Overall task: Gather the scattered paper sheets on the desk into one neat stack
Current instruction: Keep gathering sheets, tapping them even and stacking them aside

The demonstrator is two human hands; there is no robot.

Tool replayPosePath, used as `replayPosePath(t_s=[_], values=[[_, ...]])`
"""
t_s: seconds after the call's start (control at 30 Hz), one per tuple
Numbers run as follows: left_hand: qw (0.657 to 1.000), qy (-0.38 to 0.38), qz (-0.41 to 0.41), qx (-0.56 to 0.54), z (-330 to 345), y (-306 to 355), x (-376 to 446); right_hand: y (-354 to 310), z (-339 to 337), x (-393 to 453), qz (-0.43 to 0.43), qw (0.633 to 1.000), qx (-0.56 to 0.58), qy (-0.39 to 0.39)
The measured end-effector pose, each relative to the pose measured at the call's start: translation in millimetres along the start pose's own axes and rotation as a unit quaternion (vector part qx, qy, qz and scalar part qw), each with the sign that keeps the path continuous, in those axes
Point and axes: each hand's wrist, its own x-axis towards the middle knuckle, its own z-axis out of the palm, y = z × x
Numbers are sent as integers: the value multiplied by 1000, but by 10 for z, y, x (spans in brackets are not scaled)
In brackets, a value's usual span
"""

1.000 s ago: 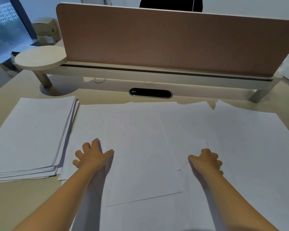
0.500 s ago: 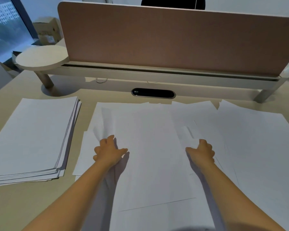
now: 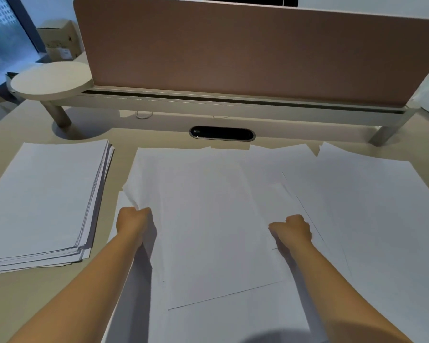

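Observation:
Several loose white paper sheets (image 3: pixel 213 219) overlap across the middle and right of the desk. A thick stack of white sheets (image 3: pixel 42 199) lies at the left, its edges slightly fanned. My left hand (image 3: pixel 134 220) is curled and grips the left edge of the loose sheets, which crumple and lift there. My right hand (image 3: pixel 292 229) is curled on the sheets about an arm's width to the right; its fingertips are hidden, so whether it pinches paper is unclear.
A brown divider panel (image 3: pixel 245 50) on a raised shelf runs along the back. A round side shelf (image 3: pixel 50 81) stands at back left, a black cable slot (image 3: pixel 222 133) in the desk behind the sheets. Bare beige desk (image 3: pixel 35 293) shows at front left.
Both hands slid inward over the sheets and closed from spread fingers into fists. The left edge of the loose sheets has bunched up under my left hand.

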Motion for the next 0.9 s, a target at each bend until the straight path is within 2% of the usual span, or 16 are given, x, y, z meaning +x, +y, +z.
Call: replayPosePath(t_s=[0.1, 0.23, 0.33, 0.43, 0.57, 0.73, 0.8, 0.9], values=[[1000, -19, 4, 8, -55, -19, 31, -76, 27, -34, 10, 994, -94, 46], [997, -21, 20, 74, -47, -45, 32, -93, 121, 54, -9, 999, 36, 18], [991, -67, 55, 103, 20, -38, 12, -94, 234, 64, -39, 990, 132, -25], [986, -130, 71, 77, 46, 15, -66, -155, 332, 79, -61, 984, 157, -52], [976, -209, 51, 40, 8, 67, -45, -309, 315, 109, -109, 982, 153, -11], [985, -158, 21, -72, -76, 46, 156, -467, 329, 186, -140, 979, 146, 10], [986, -154, 12, -59, -48, 40, 171, -504, 386, 196, -150, 981, 120, -5], [991, -128, 46, 22, 62, 80, 190, -593, 455, 174, -191, 977, 84, -40]])
